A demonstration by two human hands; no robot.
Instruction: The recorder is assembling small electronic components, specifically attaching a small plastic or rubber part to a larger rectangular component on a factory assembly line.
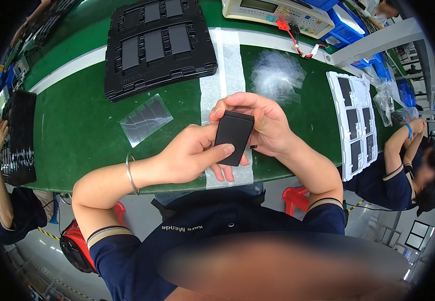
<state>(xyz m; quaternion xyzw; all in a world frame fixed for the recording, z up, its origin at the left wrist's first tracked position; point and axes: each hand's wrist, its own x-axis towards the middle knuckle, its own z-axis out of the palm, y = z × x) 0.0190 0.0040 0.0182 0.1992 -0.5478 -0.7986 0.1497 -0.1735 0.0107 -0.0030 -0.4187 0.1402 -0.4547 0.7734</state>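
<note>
A flat black rectangular pack (233, 138), which looks like a battery, is held tilted between my two hands over the near part of the table. My left hand (197, 153) is closed on it, the thumb lying across its lower face and the fingers behind. At its upper end and right side, my right hand (265, 118) grips it with curled fingers. A small dark tab sticks out beside its right edge, below the right hand. Left of my hands, a clear plastic sheet with dark rectangular patches (146, 119) lies on the green table (72, 135).
Stacked black trays (160, 75) with grey flat pieces stand at the back. Right of them are a pile of clear films (276, 75) and a meter (277, 14) with red and black leads. A white tray (347, 145) holds black packs. Co-workers sit at both sides.
</note>
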